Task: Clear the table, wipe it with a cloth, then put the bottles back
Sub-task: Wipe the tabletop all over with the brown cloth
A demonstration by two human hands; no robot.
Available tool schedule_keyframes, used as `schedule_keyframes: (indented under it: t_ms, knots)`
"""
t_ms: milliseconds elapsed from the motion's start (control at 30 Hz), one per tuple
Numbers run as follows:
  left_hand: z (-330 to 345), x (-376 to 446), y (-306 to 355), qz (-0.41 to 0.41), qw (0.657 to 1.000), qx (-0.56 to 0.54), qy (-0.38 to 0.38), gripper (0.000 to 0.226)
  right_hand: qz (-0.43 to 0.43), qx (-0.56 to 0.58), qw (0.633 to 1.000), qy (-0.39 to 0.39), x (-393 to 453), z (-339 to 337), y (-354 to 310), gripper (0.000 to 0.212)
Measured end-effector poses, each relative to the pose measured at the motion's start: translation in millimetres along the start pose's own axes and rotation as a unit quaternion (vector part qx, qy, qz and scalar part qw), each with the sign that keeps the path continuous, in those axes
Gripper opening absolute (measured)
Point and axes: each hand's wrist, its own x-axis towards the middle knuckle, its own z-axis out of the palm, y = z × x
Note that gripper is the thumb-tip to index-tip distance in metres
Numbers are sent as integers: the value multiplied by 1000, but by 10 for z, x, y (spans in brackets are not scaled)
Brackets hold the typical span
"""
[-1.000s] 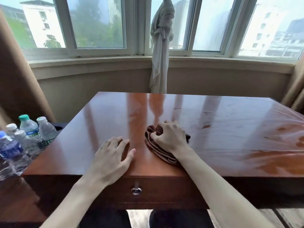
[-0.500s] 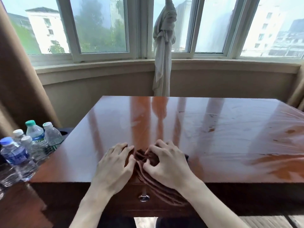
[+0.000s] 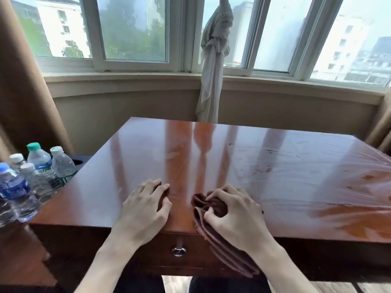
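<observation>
A glossy reddish wooden table (image 3: 232, 157) fills the middle of the view, with wet streaks on its right side. My right hand (image 3: 234, 216) grips a bunched dark brown cloth (image 3: 213, 206) at the table's front edge; part of the cloth hangs over the edge. My left hand (image 3: 146, 206) rests flat on the tabletop just left of the cloth, fingers apart, holding nothing. Several plastic water bottles (image 3: 31, 178) stand off the table on a lower surface at the left.
A drawer with a metal knob (image 3: 179, 251) sits under the front edge. Behind the table is a bay window with a knotted pale curtain (image 3: 213, 66). Brown curtains hang at the far left (image 3: 21, 102) and far right.
My hands came together over the cloth at the front edge, then parted: the left hand now lies apart from the cloth and the right hand has bunched it. The view shifted slightly.
</observation>
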Motion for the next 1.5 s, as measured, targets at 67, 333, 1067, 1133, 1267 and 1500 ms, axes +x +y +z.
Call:
schedule_keyframes:
  t_ms: [67, 333, 1067, 1133, 1267, 1500]
  knots:
    - [2, 2, 21, 0, 1000, 9, -3, 75, 54, -32, 998, 14, 243, 9, 191, 34]
    - [-19, -17, 31, -5, 1000, 17, -16, 51, -18, 3, 1000, 2, -105, -27, 2, 34]
    - [-127, 698, 336, 10, 996, 71, -46, 48, -33, 12, 999, -28, 916, 270, 335, 32]
    - [6, 1032, 348, 16, 996, 66, -66, 52, 14, 1, 1000, -11, 1298, 332, 505, 32]
    - [258, 1770, 252, 3, 995, 61, -73, 54, 42, -12, 999, -8, 2098, 616, 762, 30]
    - [690, 2770, -129, -43, 993, 84, -70, 68, 94, -29, 995, 14, 3759, 1036, 1443, 25]
